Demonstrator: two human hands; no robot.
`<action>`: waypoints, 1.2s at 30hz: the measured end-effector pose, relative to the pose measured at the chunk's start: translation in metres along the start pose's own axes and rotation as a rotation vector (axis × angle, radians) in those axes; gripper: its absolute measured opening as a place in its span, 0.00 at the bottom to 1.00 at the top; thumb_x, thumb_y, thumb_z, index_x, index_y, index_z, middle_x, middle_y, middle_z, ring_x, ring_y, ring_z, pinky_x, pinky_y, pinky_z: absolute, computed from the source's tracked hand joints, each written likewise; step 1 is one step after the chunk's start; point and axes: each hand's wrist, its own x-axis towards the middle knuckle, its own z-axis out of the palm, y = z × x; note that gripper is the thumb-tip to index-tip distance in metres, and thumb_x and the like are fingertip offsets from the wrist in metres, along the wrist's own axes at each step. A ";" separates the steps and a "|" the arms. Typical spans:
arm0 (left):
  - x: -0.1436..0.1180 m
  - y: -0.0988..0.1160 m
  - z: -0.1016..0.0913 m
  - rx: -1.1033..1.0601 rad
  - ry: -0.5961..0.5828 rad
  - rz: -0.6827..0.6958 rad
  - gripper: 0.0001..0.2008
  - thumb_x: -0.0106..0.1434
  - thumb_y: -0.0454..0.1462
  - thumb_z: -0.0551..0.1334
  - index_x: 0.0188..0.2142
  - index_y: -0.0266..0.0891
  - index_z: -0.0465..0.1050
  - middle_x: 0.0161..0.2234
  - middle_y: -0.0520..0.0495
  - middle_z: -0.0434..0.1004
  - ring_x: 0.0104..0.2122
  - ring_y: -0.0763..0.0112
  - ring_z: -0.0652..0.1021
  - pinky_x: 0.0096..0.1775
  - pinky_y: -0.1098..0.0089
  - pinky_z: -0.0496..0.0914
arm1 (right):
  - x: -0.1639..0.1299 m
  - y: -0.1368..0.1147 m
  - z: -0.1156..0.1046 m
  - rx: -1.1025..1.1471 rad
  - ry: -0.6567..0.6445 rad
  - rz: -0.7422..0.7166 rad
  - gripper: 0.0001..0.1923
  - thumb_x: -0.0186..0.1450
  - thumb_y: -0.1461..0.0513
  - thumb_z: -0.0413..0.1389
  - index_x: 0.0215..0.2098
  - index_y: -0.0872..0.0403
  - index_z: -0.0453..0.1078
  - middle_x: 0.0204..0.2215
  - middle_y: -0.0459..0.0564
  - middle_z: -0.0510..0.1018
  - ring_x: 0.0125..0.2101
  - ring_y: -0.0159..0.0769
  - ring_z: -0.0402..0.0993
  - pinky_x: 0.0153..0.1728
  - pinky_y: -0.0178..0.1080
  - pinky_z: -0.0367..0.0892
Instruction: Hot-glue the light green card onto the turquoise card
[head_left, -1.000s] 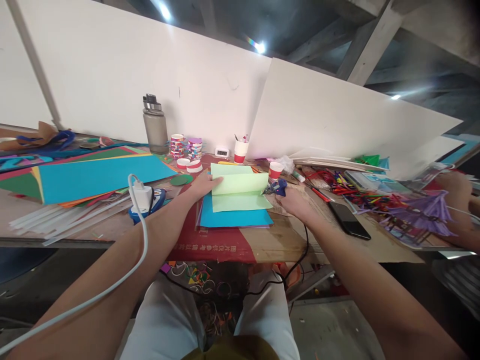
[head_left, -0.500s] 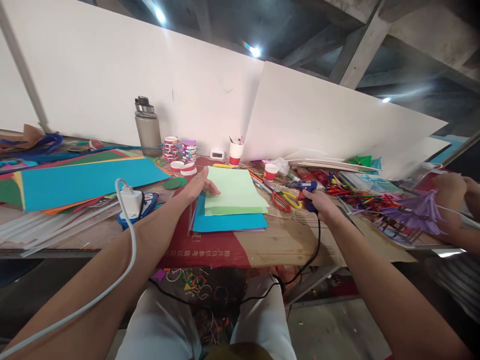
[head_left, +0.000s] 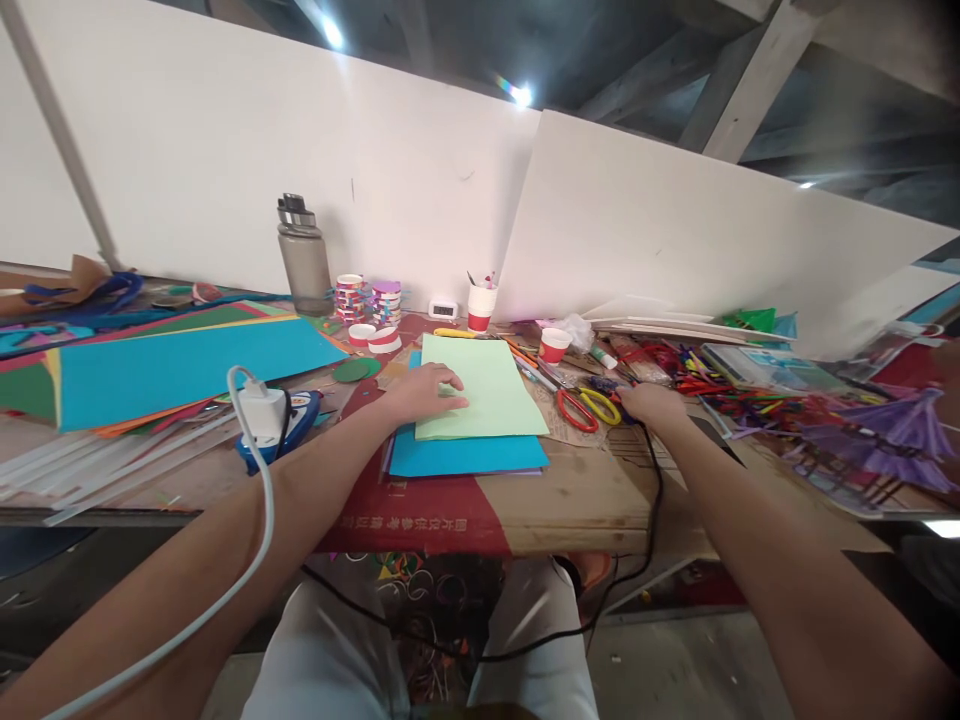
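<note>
My left hand [head_left: 424, 390] lies flat, fingers spread, on the left edge of a light green paper sheet [head_left: 491, 395]. That sheet lies unfolded on a blue sheet [head_left: 465, 455] at the table's front. My right hand [head_left: 651, 402] rests on the table to the right of the sheets, closed around a blue glue gun [head_left: 604, 384]. Only the gun's tip shows past my fingers, and its black cord [head_left: 654, 500] drops off the table edge. Scissors [head_left: 586, 408] with red and yellow handles lie between the sheets and my right hand.
A large blue sheet [head_left: 180, 365] on a coloured paper stack lies left, with a white charger [head_left: 261, 410] and cable beside it. A grey bottle [head_left: 304, 255], tape rolls [head_left: 367, 295] and cups [head_left: 553, 343] stand at the back. Purple paper umbrellas [head_left: 892, 430] and craft sticks crowd the right.
The folded green sheet now lies open and flat, and my left hand has moved onto it. My right hand carried the glue gun rightward and lowered it to the table beyond the scissors.
</note>
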 end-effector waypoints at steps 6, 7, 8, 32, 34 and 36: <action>-0.001 0.014 0.007 0.134 -0.285 0.042 0.40 0.62 0.58 0.46 0.65 0.36 0.49 0.67 0.41 0.45 0.65 0.61 0.50 0.61 0.62 0.47 | -0.032 -0.049 -0.013 0.092 0.159 -0.513 0.25 0.68 0.56 0.41 0.49 0.67 0.68 0.48 0.72 0.71 0.53 0.52 0.64 0.53 0.53 0.56; -0.002 0.016 0.009 0.169 -0.329 0.043 0.41 0.63 0.59 0.45 0.66 0.35 0.46 0.67 0.41 0.41 0.66 0.61 0.48 0.62 0.62 0.45 | -0.039 -0.067 -0.011 0.112 0.150 -0.565 0.25 0.69 0.55 0.40 0.52 0.63 0.66 0.51 0.67 0.70 0.54 0.46 0.64 0.54 0.46 0.57; -0.003 0.018 0.009 0.202 -0.358 0.039 0.41 0.63 0.59 0.43 0.66 0.34 0.44 0.67 0.40 0.39 0.66 0.60 0.45 0.62 0.61 0.43 | -0.047 -0.086 -0.007 0.138 0.135 -0.640 0.26 0.70 0.54 0.38 0.56 0.60 0.63 0.55 0.62 0.68 0.56 0.41 0.62 0.56 0.43 0.56; -0.011 0.021 0.015 0.296 -0.364 -0.043 0.47 0.60 0.63 0.41 0.67 0.32 0.37 0.67 0.38 0.35 0.66 0.59 0.42 0.63 0.58 0.39 | -0.083 -0.156 0.047 0.101 -0.307 -0.954 0.44 0.66 0.41 0.25 0.68 0.65 0.38 0.67 0.61 0.38 0.66 0.45 0.33 0.63 0.50 0.37; -0.011 0.019 0.015 0.306 -0.364 -0.033 0.46 0.61 0.62 0.40 0.67 0.34 0.37 0.67 0.39 0.33 0.66 0.60 0.42 0.63 0.58 0.39 | -0.084 -0.155 0.045 0.098 -0.310 -0.942 0.44 0.66 0.41 0.26 0.68 0.64 0.38 0.67 0.60 0.38 0.66 0.45 0.33 0.63 0.50 0.37; -0.011 0.018 0.015 0.307 -0.356 -0.021 0.44 0.61 0.62 0.40 0.67 0.36 0.40 0.67 0.40 0.34 0.66 0.59 0.42 0.63 0.58 0.39 | -0.084 -0.154 0.043 0.091 -0.320 -0.921 0.44 0.66 0.41 0.26 0.68 0.64 0.38 0.67 0.60 0.37 0.66 0.46 0.33 0.62 0.51 0.37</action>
